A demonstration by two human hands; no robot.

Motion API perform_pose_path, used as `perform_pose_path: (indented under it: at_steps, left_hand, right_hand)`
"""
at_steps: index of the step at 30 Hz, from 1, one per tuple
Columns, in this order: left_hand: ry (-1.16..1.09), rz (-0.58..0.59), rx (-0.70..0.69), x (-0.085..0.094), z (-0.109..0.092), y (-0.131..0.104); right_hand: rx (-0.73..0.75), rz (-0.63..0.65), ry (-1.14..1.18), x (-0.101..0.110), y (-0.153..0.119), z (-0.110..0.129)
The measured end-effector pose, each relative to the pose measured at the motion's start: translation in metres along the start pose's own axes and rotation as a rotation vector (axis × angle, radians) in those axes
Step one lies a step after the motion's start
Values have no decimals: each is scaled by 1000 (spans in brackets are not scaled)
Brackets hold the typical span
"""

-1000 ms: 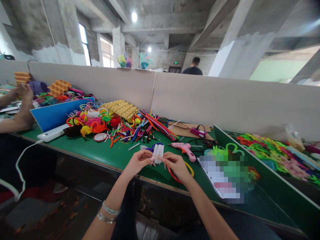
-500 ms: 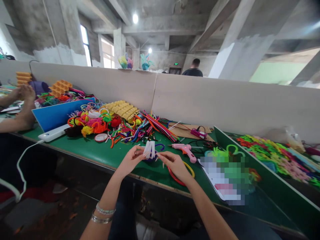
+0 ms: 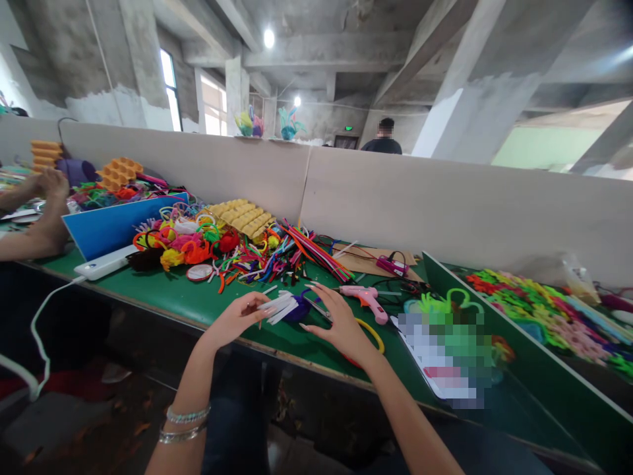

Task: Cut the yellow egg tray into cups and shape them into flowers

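My left hand (image 3: 241,316) pinches a small fanned bundle of short white strips (image 3: 279,307), which look like fuzzy craft stems. A purple fuzzy coil (image 3: 298,309) lies at the right end of the bundle. My right hand (image 3: 337,323) has thumb and fingers spread apart with nothing gripped. Between and under those fingers lies a pair of scissors (image 3: 374,335) with a yellow and red handle, partly hidden by the hand. Just behind my right hand rests a pink glue gun (image 3: 366,299) on the green table (image 3: 182,300).
Colourful pipe cleaners (image 3: 192,241) are heaped at the back left under a yellow foam sheet (image 3: 242,216). A blue divider (image 3: 123,226) and a white power strip (image 3: 106,264) stand left. A phone (image 3: 418,356) lies right, before a green divider (image 3: 494,316). Another person's hands (image 3: 52,188) are far left.
My left hand has moved left and tilted the white bundle onto its side. My right hand has come away from the bundle and opened over the scissors.
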State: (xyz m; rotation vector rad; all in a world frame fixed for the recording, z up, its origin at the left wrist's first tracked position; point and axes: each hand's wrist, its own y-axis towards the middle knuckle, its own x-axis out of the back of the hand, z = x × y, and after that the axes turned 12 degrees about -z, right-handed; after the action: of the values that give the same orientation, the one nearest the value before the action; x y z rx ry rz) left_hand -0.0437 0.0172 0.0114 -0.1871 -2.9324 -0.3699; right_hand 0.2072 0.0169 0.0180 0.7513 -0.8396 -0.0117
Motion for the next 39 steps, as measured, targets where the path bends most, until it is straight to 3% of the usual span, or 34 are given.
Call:
perform_pose_path:
  at_steps: [9, 15, 20, 27, 39]
  left_hand:
    - [175, -2, -26, 11, 0, -2]
    - [54, 101, 36, 9, 2, -2]
    - [-5, 104, 84, 11, 5, -1]
    - [188, 98, -13, 9, -1, -2]
    - [324, 69, -175, -3, -2, -2]
  right_hand:
    - [-100, -43, 37, -7, 6, 2]
    - [-297, 32, 350, -19, 7, 1]
    - [-335, 44, 424, -16, 6, 1]
    - [-319, 119, 460, -7, 3, 5]
    - [-325, 160, 460, -4, 1, 6]
